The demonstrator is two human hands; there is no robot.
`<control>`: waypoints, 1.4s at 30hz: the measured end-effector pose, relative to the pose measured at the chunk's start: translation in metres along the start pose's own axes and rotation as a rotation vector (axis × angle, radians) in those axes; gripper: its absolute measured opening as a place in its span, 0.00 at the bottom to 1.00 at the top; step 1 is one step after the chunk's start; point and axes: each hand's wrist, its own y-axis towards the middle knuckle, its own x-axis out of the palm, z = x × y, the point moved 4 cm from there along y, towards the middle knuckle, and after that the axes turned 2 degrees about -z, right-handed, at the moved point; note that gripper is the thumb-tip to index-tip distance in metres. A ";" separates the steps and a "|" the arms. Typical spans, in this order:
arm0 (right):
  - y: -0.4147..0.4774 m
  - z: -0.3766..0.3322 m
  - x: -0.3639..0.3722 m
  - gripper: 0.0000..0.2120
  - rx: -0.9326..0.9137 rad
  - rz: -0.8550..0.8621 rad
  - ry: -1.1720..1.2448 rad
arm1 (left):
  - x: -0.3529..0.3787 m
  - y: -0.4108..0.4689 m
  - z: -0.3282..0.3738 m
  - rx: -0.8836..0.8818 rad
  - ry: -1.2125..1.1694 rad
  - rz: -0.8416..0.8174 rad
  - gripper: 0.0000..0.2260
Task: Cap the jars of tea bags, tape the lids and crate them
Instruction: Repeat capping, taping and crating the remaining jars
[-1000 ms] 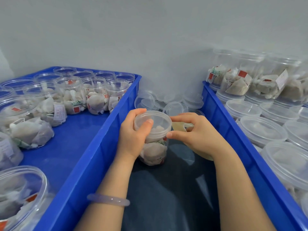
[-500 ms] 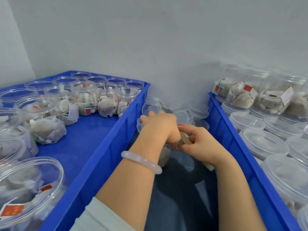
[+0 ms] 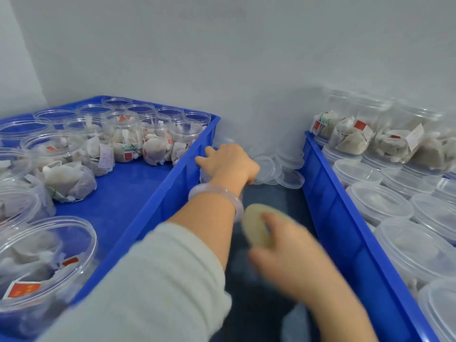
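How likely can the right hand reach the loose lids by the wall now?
Probably yes: the loose lids on the pile's right side lie uncovered, and nothing stands between them and the right hand. But it grips the tape roll, and the left hand covers the pile's left side.

The uncapped jars point(image 3: 155, 139), clear plastic with tea bags inside, stand in the left blue crate point(image 3: 158, 208). The capped jars point(image 3: 381, 203) fill the right blue crate point(image 3: 345, 230) (some are stacked at the back). Loose lids point(image 3: 291, 177) lie piled between the crates. The right hand point(image 3: 293, 257) holds the tan tape roll point(image 3: 256, 225), which is blurred.
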 end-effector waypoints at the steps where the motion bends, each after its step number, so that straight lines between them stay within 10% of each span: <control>1: -0.009 -0.001 0.006 0.26 -0.031 0.003 0.021 | -0.001 0.005 0.000 0.012 -0.020 0.000 0.18; 7: 0.050 0.041 0.020 0.23 0.184 0.031 -0.135 | 0.004 0.003 0.009 0.256 -0.005 -0.202 0.31; 10: 0.069 0.055 0.033 0.29 0.101 0.083 -0.224 | -0.017 -0.003 -0.002 0.339 -0.640 0.199 0.27; 13: 0.084 0.055 0.020 0.24 0.008 0.325 0.242 | -0.007 -0.019 -0.030 0.266 -0.984 0.589 0.17; 18: 0.106 0.038 0.013 0.19 -0.166 0.201 1.039 | 0.058 -0.006 -0.060 0.058 -1.422 0.230 0.22; 22: 0.110 0.039 0.024 0.13 -0.228 0.346 1.175 | 0.083 -0.005 -0.063 0.061 -1.382 0.221 0.37; 42: 0.100 0.032 0.006 0.05 -0.258 0.393 1.038 | 0.083 -0.004 -0.069 0.069 -1.382 0.234 0.39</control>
